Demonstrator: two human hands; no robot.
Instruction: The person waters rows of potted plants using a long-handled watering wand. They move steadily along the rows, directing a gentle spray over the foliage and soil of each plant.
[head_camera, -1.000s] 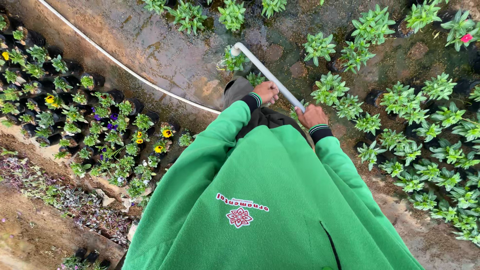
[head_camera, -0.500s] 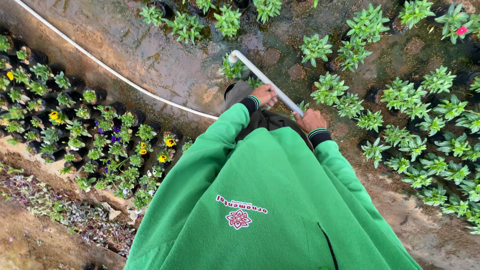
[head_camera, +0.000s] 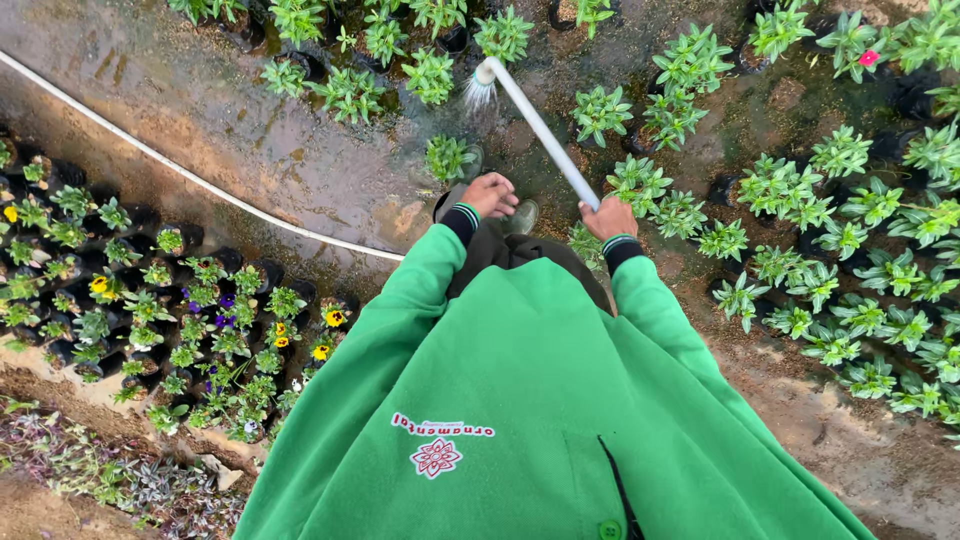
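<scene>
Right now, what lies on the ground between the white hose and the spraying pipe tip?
In the head view, wet bare soil and some green seedlings lie between hose and pipe.

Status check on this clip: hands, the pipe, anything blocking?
Right hand gripping white watering pipe; left hand off it, loosely curled. Pipe tip spraying over potted green plants. Nothing in the way.
</scene>
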